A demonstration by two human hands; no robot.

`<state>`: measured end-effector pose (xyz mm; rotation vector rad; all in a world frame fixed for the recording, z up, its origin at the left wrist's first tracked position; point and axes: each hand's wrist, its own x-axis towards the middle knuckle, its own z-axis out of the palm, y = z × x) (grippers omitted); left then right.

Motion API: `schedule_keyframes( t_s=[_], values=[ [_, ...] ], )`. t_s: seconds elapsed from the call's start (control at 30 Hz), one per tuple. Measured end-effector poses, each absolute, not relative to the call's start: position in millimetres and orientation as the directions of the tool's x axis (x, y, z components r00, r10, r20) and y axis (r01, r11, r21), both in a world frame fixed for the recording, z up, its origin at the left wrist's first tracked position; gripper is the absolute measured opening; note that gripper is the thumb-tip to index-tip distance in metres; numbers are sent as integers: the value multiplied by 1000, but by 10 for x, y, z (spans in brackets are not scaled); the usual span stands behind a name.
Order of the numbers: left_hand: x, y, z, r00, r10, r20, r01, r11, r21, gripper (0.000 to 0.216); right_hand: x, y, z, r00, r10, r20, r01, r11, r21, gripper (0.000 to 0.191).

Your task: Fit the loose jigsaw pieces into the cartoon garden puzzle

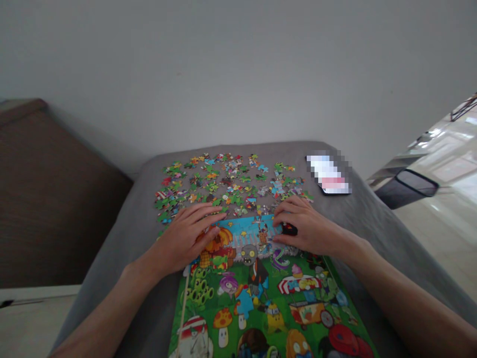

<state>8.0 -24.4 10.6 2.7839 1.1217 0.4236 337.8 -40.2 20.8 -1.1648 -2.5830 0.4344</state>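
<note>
A colourful cartoon jigsaw puzzle (261,303), mostly put together, lies on a grey surface (130,233) in front of me. My left hand (186,236) rests flat on its upper left corner, fingers stretched out toward the loose pieces. My right hand (307,226) lies on the upper right part of the puzzle, fingers curled down onto a small dark piece (288,229) at the puzzle's top edge. Beyond both hands, several loose puzzle pieces (227,184) are scattered over the grey surface.
A phone (330,175) with a blurred screen lies at the far right of the grey surface. A brown headboard (48,199) stands at the left, a plain wall behind. At the right, a dark bin (408,188) sits on a shiny floor.
</note>
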Motion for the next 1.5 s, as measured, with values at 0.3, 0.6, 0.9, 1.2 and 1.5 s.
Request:
schedule_keyframes(
  t_s=[0.3,0.6,0.9,1.2,1.5],
  values=[
    [75,-256,119,685,697,211,666,-717,206,38,3418,-372,168,-611,777,149,704,620,-346,18],
    [90,-259,111,682,700,210,669,-714,208,36,3342,-420,148,-633,758,158,677,641,-362,19],
    [107,-256,109,683,704,192,672,-710,213,37,3309,-430,149,-630,761,157,676,636,-371,19],
    [95,-263,118,680,707,193,673,-707,218,37,3314,-437,173,-640,756,141,670,638,-381,18],
    [97,-261,117,691,697,189,664,-716,214,36,3349,-439,168,-674,724,147,625,665,-409,21]
  ],
)
